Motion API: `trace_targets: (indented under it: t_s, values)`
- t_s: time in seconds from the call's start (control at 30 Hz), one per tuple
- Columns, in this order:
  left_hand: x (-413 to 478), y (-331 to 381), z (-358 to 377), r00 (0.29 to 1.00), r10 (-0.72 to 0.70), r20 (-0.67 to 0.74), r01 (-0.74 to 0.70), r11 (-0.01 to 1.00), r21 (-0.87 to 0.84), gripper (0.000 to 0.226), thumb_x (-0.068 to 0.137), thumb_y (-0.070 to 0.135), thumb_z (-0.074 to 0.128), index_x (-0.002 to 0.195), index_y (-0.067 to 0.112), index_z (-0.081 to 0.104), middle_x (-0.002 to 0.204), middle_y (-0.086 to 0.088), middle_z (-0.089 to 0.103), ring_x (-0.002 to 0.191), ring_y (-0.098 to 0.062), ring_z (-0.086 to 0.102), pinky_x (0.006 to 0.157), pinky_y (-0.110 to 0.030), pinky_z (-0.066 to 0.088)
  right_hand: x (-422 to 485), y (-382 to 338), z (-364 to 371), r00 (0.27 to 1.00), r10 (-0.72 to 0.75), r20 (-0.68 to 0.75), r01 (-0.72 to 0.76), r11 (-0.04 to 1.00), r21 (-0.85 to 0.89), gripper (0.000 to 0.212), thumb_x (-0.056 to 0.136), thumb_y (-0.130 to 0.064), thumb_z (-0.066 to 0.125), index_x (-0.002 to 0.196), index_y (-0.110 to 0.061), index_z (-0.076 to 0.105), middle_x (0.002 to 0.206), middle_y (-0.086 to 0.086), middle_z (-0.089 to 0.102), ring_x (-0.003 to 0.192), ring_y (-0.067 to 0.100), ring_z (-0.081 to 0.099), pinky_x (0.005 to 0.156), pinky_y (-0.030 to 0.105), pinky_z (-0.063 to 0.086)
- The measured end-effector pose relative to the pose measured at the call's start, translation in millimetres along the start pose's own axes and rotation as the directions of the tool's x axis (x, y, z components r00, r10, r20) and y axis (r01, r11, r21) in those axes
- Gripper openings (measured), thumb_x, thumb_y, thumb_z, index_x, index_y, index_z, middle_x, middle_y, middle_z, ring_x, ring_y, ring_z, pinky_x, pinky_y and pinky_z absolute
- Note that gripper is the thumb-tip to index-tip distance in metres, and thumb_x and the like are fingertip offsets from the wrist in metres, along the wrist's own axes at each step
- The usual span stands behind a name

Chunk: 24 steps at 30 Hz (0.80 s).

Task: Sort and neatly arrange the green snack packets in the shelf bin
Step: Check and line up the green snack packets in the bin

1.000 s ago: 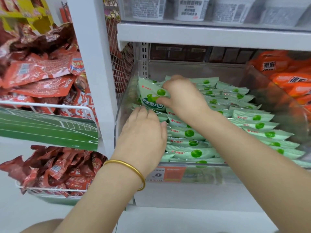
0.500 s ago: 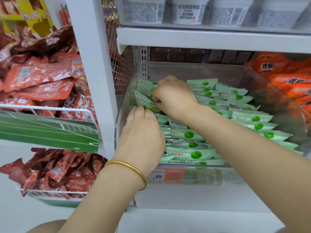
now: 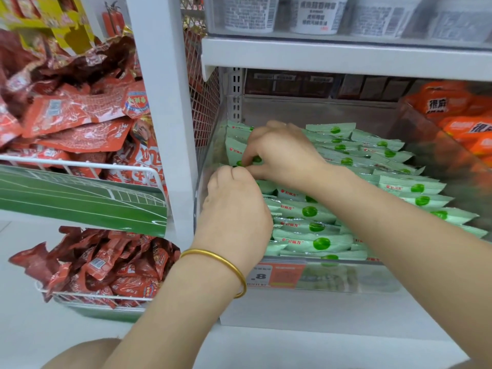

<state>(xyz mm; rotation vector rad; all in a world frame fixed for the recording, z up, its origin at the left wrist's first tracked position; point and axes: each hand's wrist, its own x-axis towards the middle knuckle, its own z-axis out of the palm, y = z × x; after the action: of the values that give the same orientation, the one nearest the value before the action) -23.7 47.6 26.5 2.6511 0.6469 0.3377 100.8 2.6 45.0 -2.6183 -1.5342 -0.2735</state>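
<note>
Ideally the right hand, fingers pinching a green snack packet, lays it flush; the curled left hand's hold is unclear.

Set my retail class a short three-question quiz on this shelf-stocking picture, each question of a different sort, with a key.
1. True or false: the thin gold bangle is on the right wrist.
2. Multiple choice: the right hand pinches a pale green snack packet at the clear plastic shelf bin's A) left rear, B) right front, C) outer lip.
3. Fill in: the glossy packets beyond the bin's right wall are ____.
Key: 1 false, it is on the left wrist; 2 A; 3 orange.
</note>
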Motion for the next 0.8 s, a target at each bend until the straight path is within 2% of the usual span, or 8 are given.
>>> trace_targets:
  t_s: [0.07,0.2,0.33,0.47,0.57,0.63,0.7,0.8]
  values:
    - [-0.5,-0.4,0.3,1.0,0.003,-0.002,-0.003,1.0,-0.006,0.034,0.092,0.006,0.039,0.125,0.005,0.034,0.129,-0.01,0.033,0.122,-0.024,0.032,0.096,-0.027,0.03,2.1,-2.0,-1.0,1.0,-0.009,0.021,0.009,1.0,-0.001,0.03,0.086,-0.048,0.057,0.099,-0.025,0.071,0.106,-0.002,0.059,0.106,0.022,0.047,0.086,0.033,0.034]
    - [-1.4,-0.9,0.8,1.0,0.01,-0.02,-0.011,0.999,-0.043,0.036,0.09,0.004,0.039,0.125,0.005,0.032,0.13,-0.01,0.031,0.121,-0.025,0.033,0.095,-0.027,0.028,5.0,-5.6,-0.4,0.999,-0.041,0.019,0.042,0.996,-0.085,0.018,0.09,-0.025,0.055,0.098,-0.021,0.07,0.103,0.002,0.061,0.103,0.026,0.053,0.082,0.032,0.034]
    - [-3.8,-1.3,-2.0,0.993,0.043,-0.115,-0.057,0.99,-0.13,0.04,0.087,-0.002,0.039,0.126,0.003,0.033,0.131,-0.011,0.029,0.12,-0.027,0.034,0.097,-0.028,0.026,3.9,-0.4,-3.6,1.0,-0.009,0.026,0.008,1.0,0.025,0.012,0.092,-0.023,0.051,0.091,-0.023,0.063,0.095,-0.002,0.065,0.097,0.024,0.056,0.087,0.032,0.033]
    - [-0.1,-2.6,-0.7,0.989,0.061,-0.136,-0.08,0.987,-0.142,0.047,0.086,-0.004,0.039,0.132,0.002,0.03,0.138,-0.012,0.026,0.126,-0.027,0.032,0.102,-0.028,0.025,5.5,0.6,4.9,0.998,-0.036,0.044,0.037,0.999,-0.006,0.018,0.093,-0.021,0.046,0.079,-0.029,0.039,0.07,-0.007,0.042,0.092,0.023,0.048,0.082,0.034,0.026]
    - [6.3,-3.7,3.2,0.992,0.085,-0.098,-0.093,0.992,-0.082,0.055,0.088,-0.002,0.039,0.141,0.002,0.022,0.147,-0.011,0.019,0.134,-0.026,0.024,0.108,-0.027,0.019,8.4,3.0,6.2,0.991,-0.1,0.093,0.103,0.994,-0.022,0.01,0.092,-0.021,0.048,0.086,-0.028,0.046,0.068,-0.009,0.039,0.101,0.024,0.048,0.077,0.032,0.026]
    - [13.0,-5.3,6.2,0.993,0.098,-0.062,-0.1,0.994,-0.031,0.055,0.091,0.001,0.039,0.143,0.001,0.02,0.15,-0.013,0.017,0.138,-0.026,0.019,0.112,-0.028,0.015,6.6,12.7,-2.5,0.998,-0.02,0.067,0.008,0.984,0.177,0.008,0.09,-0.022,0.055,0.096,-0.025,0.059,0.081,-0.01,0.056,0.1,0.019,0.054,0.081,0.029,0.038]
    - [21.6,-6.6,10.2,0.99,0.135,-0.029,-0.133,0.989,0.061,0.05,0.095,0.01,0.037,0.142,-0.001,0.024,0.15,-0.017,0.019,0.14,-0.028,0.016,0.115,-0.03,0.012,2.9,24.2,-14.0,0.982,0.185,-0.045,-0.153,0.905,0.396,0.015,0.09,-0.018,0.059,0.104,-0.023,0.062,0.09,-0.011,0.059,0.093,0.015,0.058,0.085,0.029,0.046]
    - [31.0,-4.4,14.1,0.988,0.153,0.027,-0.155,0.976,0.153,0.051,0.1,0.03,0.028,0.142,0.0,0.027,0.152,-0.017,0.02,0.142,-0.028,0.013,0.117,-0.037,0.012,3.8,33.2,-21.3,0.954,0.297,-0.027,-0.262,0.88,0.396,0.014,0.09,-0.017,0.058,0.1,-0.027,0.061,0.083,-0.013,0.055,0.087,0.013,0.055,0.086,0.031,0.048]
